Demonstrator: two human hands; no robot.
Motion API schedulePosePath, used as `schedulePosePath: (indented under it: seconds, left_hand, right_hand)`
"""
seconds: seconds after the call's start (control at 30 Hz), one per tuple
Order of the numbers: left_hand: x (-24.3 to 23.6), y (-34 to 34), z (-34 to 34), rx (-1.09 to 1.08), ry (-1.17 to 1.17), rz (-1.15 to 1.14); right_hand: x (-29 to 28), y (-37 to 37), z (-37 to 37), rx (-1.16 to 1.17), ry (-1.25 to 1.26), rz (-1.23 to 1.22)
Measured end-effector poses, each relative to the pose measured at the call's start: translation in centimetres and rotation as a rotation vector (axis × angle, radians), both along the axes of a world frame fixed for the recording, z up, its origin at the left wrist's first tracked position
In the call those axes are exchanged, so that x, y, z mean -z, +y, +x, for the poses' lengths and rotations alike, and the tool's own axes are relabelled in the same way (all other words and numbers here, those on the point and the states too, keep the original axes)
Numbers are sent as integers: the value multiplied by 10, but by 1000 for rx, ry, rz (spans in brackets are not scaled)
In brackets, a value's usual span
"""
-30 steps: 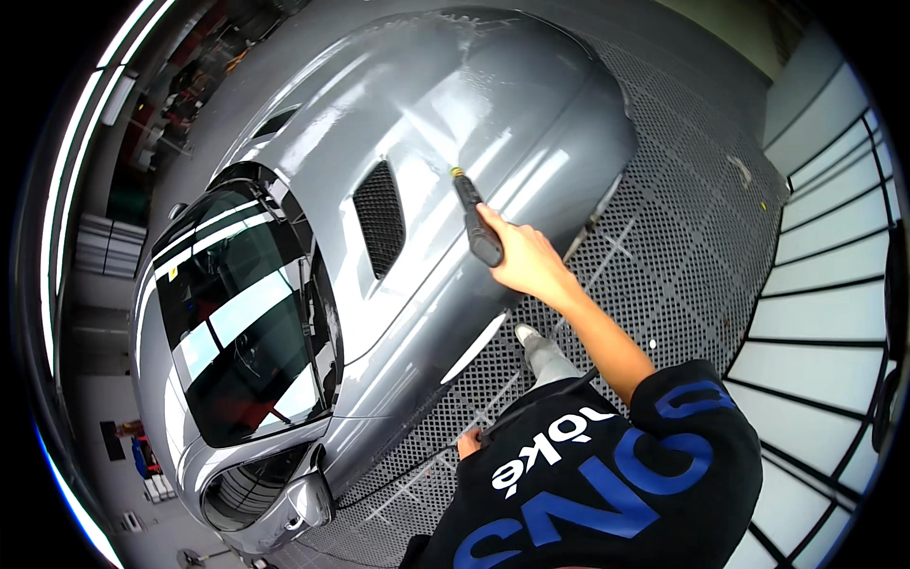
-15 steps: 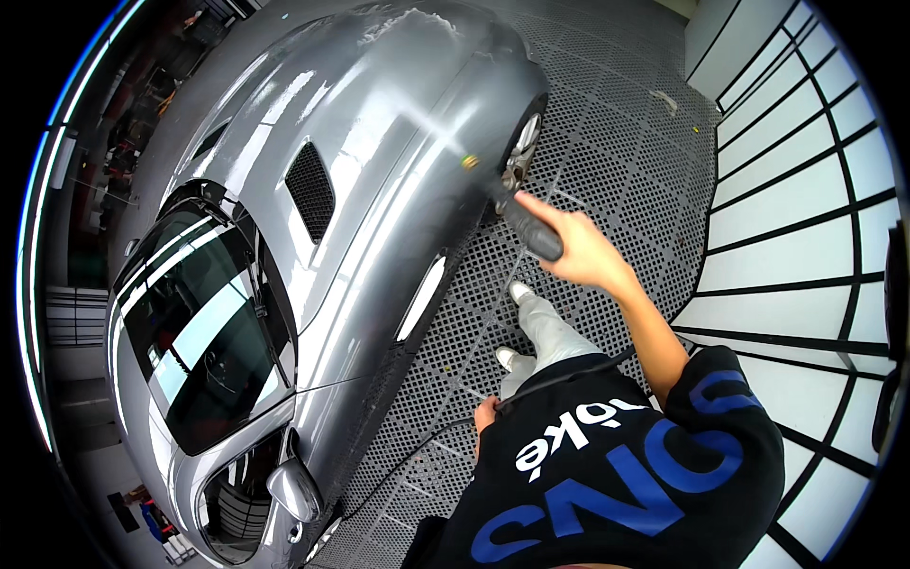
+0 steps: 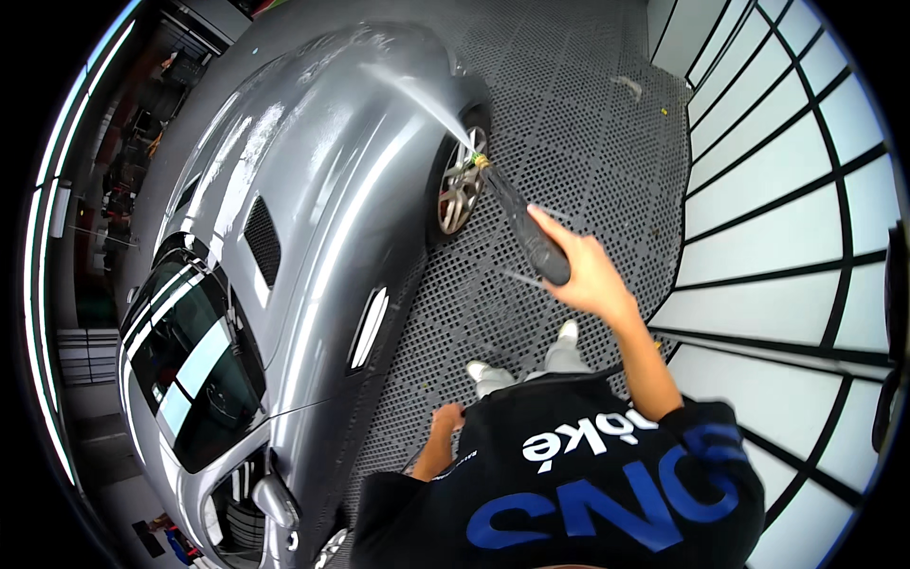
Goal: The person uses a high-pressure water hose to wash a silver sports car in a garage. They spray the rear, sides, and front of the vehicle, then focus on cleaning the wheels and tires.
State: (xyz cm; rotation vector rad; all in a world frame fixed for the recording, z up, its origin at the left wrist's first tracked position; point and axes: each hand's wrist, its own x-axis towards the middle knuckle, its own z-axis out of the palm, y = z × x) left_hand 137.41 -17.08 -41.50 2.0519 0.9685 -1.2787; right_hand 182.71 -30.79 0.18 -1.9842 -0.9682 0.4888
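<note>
My right hand (image 3: pixel 588 273) grips a black spray gun (image 3: pixel 512 211) with a yellow-green nozzle (image 3: pixel 481 161), from which a white water jet (image 3: pixel 415 102) fans onto the front of a grey car (image 3: pixel 336 142). Wet streaks glisten on the bonnet, beside a black mesh vent (image 3: pixel 261 242). The gun is just right of the front wheel (image 3: pixel 453 194). My left hand (image 3: pixel 445 417) is low by my waist, beside the car's side, fingers curled; what they hold is too hidden to make out.
I stand on dark perforated floor tiles (image 3: pixel 578 133) between the car and a white panelled wall (image 3: pixel 758 237) with black framing at right. My shoes (image 3: pixel 569 332) show below the gun. Light strips (image 3: pixel 38 284) and cluttered shelving (image 3: pixel 152 123) are at the far left.
My right hand and gun have moved right, away from the bonnet vent, and the front wheel has come into sight. The car sits farther left and lower in view. My left hand appears higher.
</note>
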Motion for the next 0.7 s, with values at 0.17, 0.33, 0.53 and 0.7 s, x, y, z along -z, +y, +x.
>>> schedulePosePath:
  seconds: [0.17, 0.33, 0.53, 0.7]
  left_hand:
    - [12, -46, 8, -198, -40, 54]
    - [-46, -64, -6, -446, -122, 241]
    - [-68, -54, 13, -407, -14, 217]
    - [-33, -33, 60, -540, -12, 220]
  right_hand:
    - [13, -38, 55, -111, 168, 2]
    - [21, 18, 64, -510, 161, 98]
    - [17, 115, 75, -551, 131, 72]
    - [16, 205, 90, -579, 58, 169]
